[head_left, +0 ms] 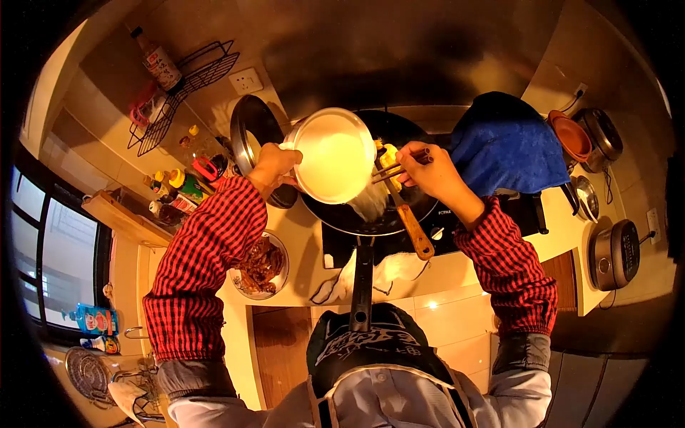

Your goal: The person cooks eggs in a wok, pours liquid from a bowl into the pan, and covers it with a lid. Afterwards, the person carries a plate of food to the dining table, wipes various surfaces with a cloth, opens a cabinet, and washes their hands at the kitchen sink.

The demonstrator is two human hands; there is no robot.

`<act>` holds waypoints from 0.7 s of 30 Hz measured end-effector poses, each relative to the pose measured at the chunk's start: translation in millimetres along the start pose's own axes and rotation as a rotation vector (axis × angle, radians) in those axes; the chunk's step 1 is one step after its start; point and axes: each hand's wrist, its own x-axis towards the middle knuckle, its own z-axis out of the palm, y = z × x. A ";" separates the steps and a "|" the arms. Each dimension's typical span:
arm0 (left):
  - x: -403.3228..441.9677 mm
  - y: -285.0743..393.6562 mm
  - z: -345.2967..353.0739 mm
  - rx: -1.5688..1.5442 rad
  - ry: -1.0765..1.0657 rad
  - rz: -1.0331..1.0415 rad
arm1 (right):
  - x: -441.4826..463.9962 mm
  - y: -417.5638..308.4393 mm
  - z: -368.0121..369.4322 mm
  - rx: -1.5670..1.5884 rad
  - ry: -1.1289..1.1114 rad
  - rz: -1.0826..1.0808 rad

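My left hand (275,165) grips the rim of a white bowl (334,153), which is tilted over the black wok (421,214). Something pale and blurred (369,203) lies just below the bowl's edge; I cannot tell what it is. Closed around a pair of chopsticks (389,172), my right hand (437,175) keeps their tips beside the bowl's right rim. Yellow pieces of food (387,158) show in the wok, partly hidden by the bowl and chopsticks. A spatula's wooden handle (414,232) sticks out over the wok's near edge, untouched by either hand.
The wok's handle (362,285) points towards my body. A plate of brown food (260,267) sits left, below a pan lid (250,135) and several bottles (182,187). A blue cloth (508,153) covers something right of the wok. Further right are small appliances (614,255).
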 end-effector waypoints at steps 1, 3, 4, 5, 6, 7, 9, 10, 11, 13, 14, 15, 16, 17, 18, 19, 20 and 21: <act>1.6 -0.8 0.2 -0.027 0.016 0.027 | 0.3 2.7 -0.7 -0.005 -0.008 -0.017; 1.2 0.4 1.1 -0.024 0.028 0.053 | -0.1 3.6 -0.4 -0.011 -0.018 -0.032; 1.3 1.2 1.7 -0.018 0.041 0.081 | -1.3 3.2 -0.2 -0.012 0.008 -0.016; 2.8 1.7 2.1 -0.019 0.042 0.082 | -2.3 3.1 -0.3 -0.014 0.035 -0.002; 4.7 1.7 2.6 0.006 0.060 0.097 | -2.9 4.3 -0.7 -0.015 0.035 -0.002; 6.0 1.8 3.0 0.031 0.079 0.111 | -3.6 6.3 -1.3 -0.005 0.043 -0.004; 6.0 3.3 4.2 0.054 0.103 0.127 | -5.6 7.3 -2.6 0.006 0.050 -0.007; 6.3 3.9 4.4 0.077 0.128 0.144 | -6.9 6.1 -3.5 0.008 0.047 -0.011; 8.5 2.9 4.7 0.076 0.129 0.143 | -8.2 5.7 -4.3 0.010 0.044 -0.015; 14.1 -0.9 5.5 0.174 0.181 0.198 | -10.2 7.0 -6.1 -0.005 0.021 -0.024; 14.0 -1.1 6.2 0.174 0.182 0.198 | -10.9 7.4 -6.6 -0.019 0.000 -0.034; 13.4 -1.4 7.9 0.258 0.244 0.236 | -11.9 7.2 -6.5 -0.018 -0.001 -0.035; 12.9 -1.5 9.2 0.341 0.306 0.275 | -13.5 6.2 -7.2 -0.027 -0.005 -0.032; 14.4 -3.0 8.8 0.342 0.307 0.275 | -14.7 5.2 -7.3 -0.036 -0.010 -0.030; 16.6 -5.7 8.1 0.405 0.330 0.371 | -16.0 4.5 -7.2 -0.035 -0.010 -0.030; 17.8 -7.6 7.7 0.468 0.352 0.468 | -17.5 3.7 -7.2 -0.015 -0.001 -0.040; 14.1 -5.3 8.2 0.468 0.353 0.467 | -18.8 2.9 -7.0 0.004 0.008 -0.049; 10.0 -2.8 9.0 0.503 0.355 0.502 | -20.2 2.1 -6.9 0.004 0.006 -0.049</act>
